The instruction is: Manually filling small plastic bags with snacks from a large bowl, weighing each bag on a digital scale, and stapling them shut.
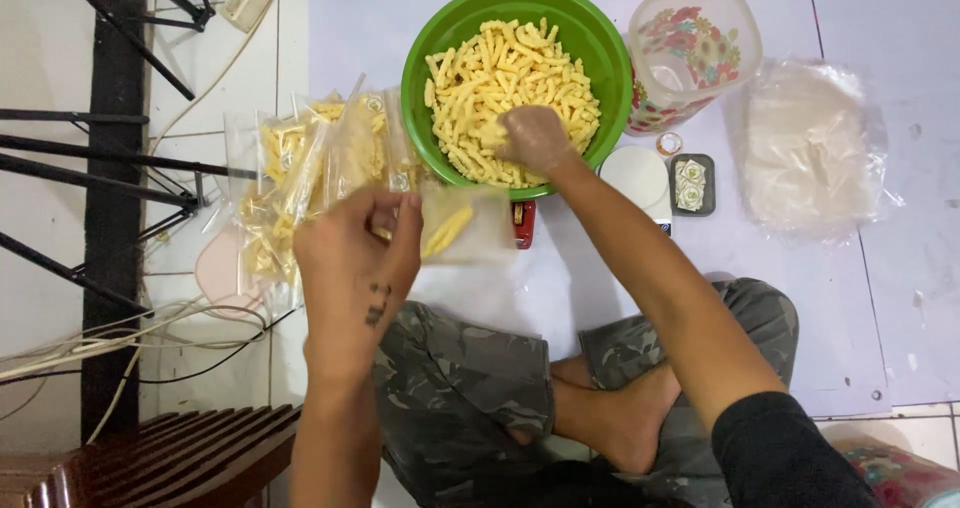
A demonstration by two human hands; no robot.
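Where packed bags (290, 168) crowd: bowl (440, 38).

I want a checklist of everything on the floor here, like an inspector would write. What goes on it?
Surface: pale plastic sheet spread over white floor tiles.
Job's things: round green plastic bowl of yellow stick snacks; small clear plastic bag with a few sticks inside; filled clear bags piled left of the bowl.
Clutter: floral clear plastic jar, round white lid, stack of empty clear bags, small dark tray.
Hands: left hand holds the small bag; right hand is in the snacks.
Cables: pale and black cords on the tiles at left.
Surroundings: black tripod legs, dark wooden slats.
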